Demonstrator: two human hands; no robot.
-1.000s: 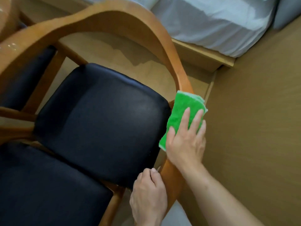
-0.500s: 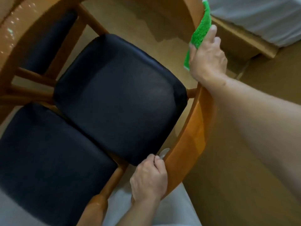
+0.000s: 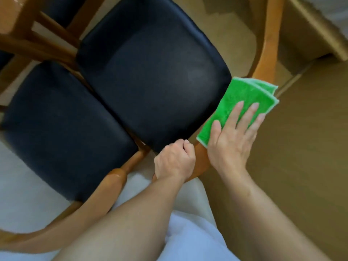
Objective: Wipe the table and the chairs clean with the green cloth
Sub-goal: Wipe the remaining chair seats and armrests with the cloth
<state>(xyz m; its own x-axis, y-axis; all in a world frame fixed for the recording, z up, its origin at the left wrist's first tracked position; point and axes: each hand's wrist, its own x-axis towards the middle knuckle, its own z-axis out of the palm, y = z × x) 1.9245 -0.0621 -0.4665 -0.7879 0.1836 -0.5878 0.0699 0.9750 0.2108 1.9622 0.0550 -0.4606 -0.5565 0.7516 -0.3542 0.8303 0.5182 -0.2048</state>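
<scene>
Right hand flat on the green cloth, fingers straight and spread, pressing it against the curved wooden rail of the near chair, just off the right edge of its black seat. The cloth is folded, its layered pale edges fanning out at the far right corner, and its lower corner peeks out beside the thumb. Left hand sits right alongside, fingers curled round the same rail lower down, gripping the wood just below the seat's front corner; the two hands are close together with a strip of orange-brown rail showing between them. Both forearms come up bare from the bottom of the view, over white fabric. To the left, a second chair with its own black seat stands hard beside the first, its rounded rail sweeping down towards the lower left. Top left, a glossy wooden tabletop edge shows above the chair frames, with more struts beneath it. Tan floor fills the right side, and a light wooden bed frame cuts across the top right corner with pale bedding just visible above it.
</scene>
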